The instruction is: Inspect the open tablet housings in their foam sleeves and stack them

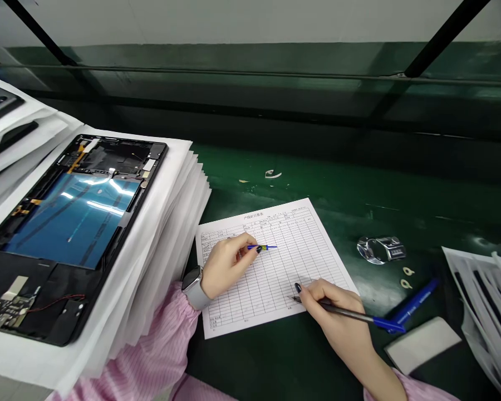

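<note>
A printed form with a grid (292,245) lies on the dark green table. My left hand (227,264), with a grey-banded watch on its wrist, rests over the form's left part and pinches a small blue and yellow pointed tool (265,247) between thumb and finger. Near the form's lower right edge, my right hand (338,312) grips a black pen (346,312) with a blue cap on its rear end. The pen's tip points left, close to the paper.
An opened tablet (75,217) tops a stack of white sheets (167,223) at the left. Clear tape roll (382,249), two small rings (407,277), blue marker (415,303) and white block (422,344) lie at the right, beside more wrapped pieces (484,301).
</note>
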The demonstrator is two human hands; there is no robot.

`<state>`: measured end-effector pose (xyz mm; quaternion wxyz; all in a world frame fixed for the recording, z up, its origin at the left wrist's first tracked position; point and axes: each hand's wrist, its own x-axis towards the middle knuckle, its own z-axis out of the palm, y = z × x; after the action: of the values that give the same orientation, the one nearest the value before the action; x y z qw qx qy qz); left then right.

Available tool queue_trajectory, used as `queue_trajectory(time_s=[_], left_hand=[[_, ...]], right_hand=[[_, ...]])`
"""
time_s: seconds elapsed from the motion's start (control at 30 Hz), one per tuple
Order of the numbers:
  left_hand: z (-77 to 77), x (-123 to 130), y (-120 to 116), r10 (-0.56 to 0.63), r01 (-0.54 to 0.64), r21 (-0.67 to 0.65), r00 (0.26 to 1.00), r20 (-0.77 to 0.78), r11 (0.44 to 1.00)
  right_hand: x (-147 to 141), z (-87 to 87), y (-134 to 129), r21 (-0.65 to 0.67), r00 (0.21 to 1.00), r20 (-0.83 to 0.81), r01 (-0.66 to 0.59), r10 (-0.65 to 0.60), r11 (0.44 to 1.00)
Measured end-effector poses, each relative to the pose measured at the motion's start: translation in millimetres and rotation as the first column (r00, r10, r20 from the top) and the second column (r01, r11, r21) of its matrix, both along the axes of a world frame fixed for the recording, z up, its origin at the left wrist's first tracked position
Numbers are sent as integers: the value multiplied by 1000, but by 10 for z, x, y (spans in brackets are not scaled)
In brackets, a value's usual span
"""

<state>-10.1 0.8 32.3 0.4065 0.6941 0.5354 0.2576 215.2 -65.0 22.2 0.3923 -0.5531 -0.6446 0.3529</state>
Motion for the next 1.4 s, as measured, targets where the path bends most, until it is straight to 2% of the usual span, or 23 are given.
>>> queue_trajectory(time_s=[0.27, 1.07, 1.4], left_hand=[[-9, 0, -5, -2, 2, 7, 1000, -10, 1000], [4, 5, -1, -7, 6, -23, 1000, -18, 1000], [-5, 4, -3, -4, 4, -35, 1000, -8, 999]], right_hand=[[-21, 22, 17, 21, 1000, 1, -19, 19, 1000], [-5, -4, -13, -15, 998, -33, 55, -55, 998], [23, 28, -5, -114, 983, -117, 125, -139, 985]])
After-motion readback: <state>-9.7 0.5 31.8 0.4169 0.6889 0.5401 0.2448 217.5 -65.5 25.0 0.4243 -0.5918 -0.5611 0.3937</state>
